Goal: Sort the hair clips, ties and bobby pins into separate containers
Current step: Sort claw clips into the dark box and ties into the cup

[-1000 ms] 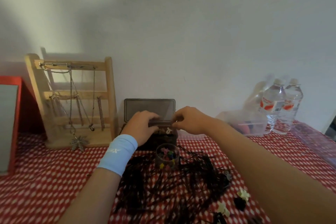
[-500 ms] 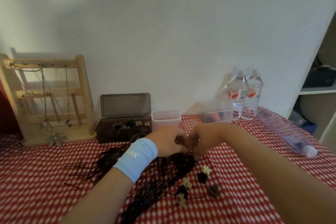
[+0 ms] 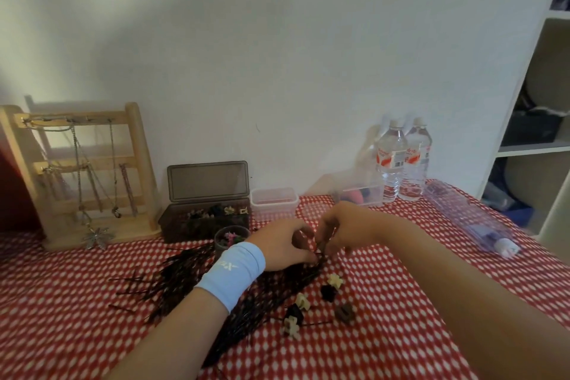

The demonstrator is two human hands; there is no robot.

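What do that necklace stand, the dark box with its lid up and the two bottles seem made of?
Necklace stand: pale bare wood, by its warm matte look. Dark box: probably smoky translucent plastic; the raised lid looks see-through grey. Two bottles: likely thin clear plastic, with ribbed sides, white caps and printed labels.

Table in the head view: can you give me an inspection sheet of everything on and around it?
Surface: red dotted cloth.
Job's things: bobby pins heaped; claw clips loose; open dark box holding clips; round cup; pink-rimmed tub; far tub with coloured items.
Clutter: jewellery stand, water bottles, clear case.
Hands: left hand and right hand curled at heap's edge; hold unclear.
Cables: nothing seen.
Surroundings: white wall, shelves at right.
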